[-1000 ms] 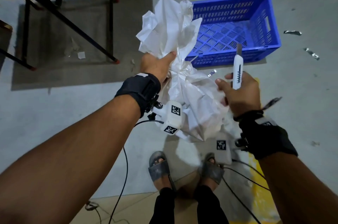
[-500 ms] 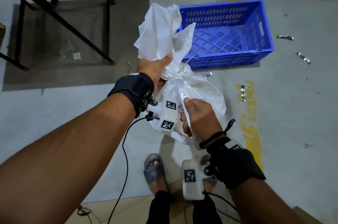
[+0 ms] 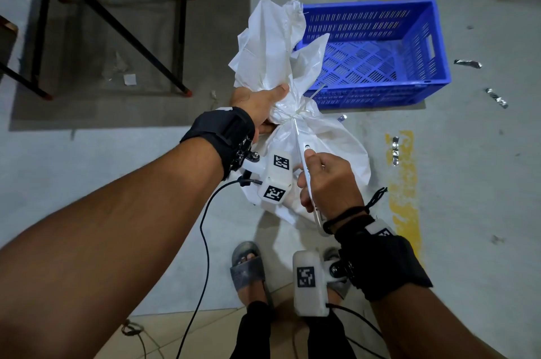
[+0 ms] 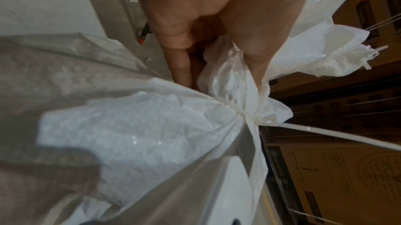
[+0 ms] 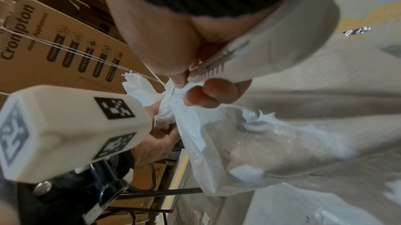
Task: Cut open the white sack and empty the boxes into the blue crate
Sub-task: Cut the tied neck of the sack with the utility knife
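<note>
- White sack hangs above the concrete floor, tied at the neck, just in front of the person's feet and near the blue crate.
- The left hand is clenched round the gathered neck just above the tie, thumb laid along the bunched plastic; the left-wrist view shows the fingers wrapped on the far side.
- The right hand grasps a white utility knife, fingers curled round its handle, the blade end pointed up at the cable tie that cinches the neck.
- Whether the blade is touching the tie cannot be told from these views.
- Progress, as judged here: the cutting stage is only beginning. The tie appears intact and the neck closed.
- Still to do: sever the tie or slit the plastic, then tip the contents out. The crate's slotted bottom shows bare, so no boxes appear to have gone in.
- The boxes themselves are not visible inside the sack.
</note>
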